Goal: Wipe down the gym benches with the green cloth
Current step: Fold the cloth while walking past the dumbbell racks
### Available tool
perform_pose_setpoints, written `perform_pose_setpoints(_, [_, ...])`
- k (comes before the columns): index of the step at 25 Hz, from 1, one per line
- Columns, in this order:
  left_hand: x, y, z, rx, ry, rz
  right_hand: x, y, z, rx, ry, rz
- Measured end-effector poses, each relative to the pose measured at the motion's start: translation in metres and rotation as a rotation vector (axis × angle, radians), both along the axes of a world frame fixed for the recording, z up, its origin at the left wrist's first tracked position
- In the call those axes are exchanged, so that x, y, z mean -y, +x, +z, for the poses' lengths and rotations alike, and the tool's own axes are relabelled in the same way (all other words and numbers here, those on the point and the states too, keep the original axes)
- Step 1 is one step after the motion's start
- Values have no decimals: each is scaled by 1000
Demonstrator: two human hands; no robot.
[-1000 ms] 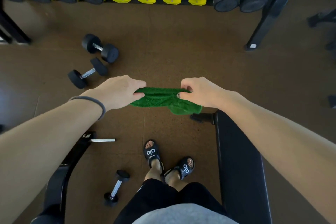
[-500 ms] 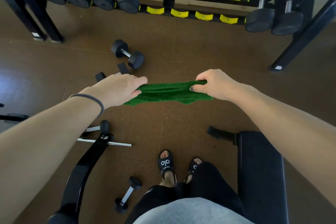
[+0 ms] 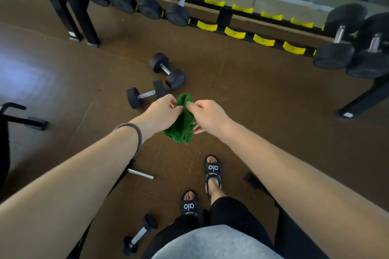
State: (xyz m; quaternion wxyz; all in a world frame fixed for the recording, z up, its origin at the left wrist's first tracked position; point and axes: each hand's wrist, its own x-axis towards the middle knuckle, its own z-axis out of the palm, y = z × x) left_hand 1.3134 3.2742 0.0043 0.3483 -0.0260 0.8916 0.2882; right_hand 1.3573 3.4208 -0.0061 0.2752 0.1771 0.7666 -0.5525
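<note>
Underfoot, a brown rubber gym floor (image 3: 242,94) spreads across the room, its tile seams faintly visible and a pale patch of light on it at the left. A dumbbell rack (image 3: 248,33) with yellow cradles runs along the far side, loaded with black dumbbells at both ends. Three loose dumbbells lie on the floor: two just beyond the hands (image 3: 167,70) (image 3: 145,94) and a smaller one (image 3: 140,234) near the person's sandalled feet. A black bench (image 3: 294,235) shows at the lower right, mostly hidden behind the right forearm.

Both hands hold the green cloth (image 3: 182,122) in the air in front of the person. The left hand (image 3: 161,113) and right hand (image 3: 207,114) each pinch its top edge, and the cloth hangs bunched between them.

Half a second ago the cloth was stretched wide and flat between hands held well apart; now the hands have come together, nearly touching, and the cloth has folded into a hanging bundle.
</note>
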Motion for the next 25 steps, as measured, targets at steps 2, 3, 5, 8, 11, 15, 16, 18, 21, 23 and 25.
perform_pose_setpoints(2, [-8, -15, 7, 30, 28, 111, 1, -24, 4, 79, -86, -31])
perform_pose_setpoints(3, [-8, -21, 12, 58, 56, 173, 1, -35, 6, 105, -119, -32])
perform_pose_setpoints(5, [-2, -36, 22, 99, 94, 243, 4, -61, 11, 144, -181, -14])
perform_pose_setpoints(8, [23, -57, 32, 135, 91, 198, 16, -95, 16, 234, -287, 34])
perform_pose_setpoints(11, [66, -83, 38, 118, 104, 231, 37, -134, 12, 138, -179, 180])
perform_pose_setpoints(15, [141, -120, 44, 80, 187, 289, 87, -194, -4, 7, -58, 352])
perform_pose_setpoints(16, [161, -130, 45, 84, 215, 296, 104, -208, -7, 62, -138, 368])
perform_pose_setpoints(18, [201, -150, 48, 88, 271, 310, 142, -234, -12, 145, -271, 421])
perform_pose_setpoints(21, [268, -183, 48, 93, 273, 378, 199, -275, -10, 162, -291, 507])
perform_pose_setpoints(23, [306, -204, 48, 114, 237, 412, 230, -301, -7, 159, -294, 521])
perform_pose_setpoints(25, [337, -226, 44, 143, 249, 472, 256, -328, -4, 183, -343, 529])
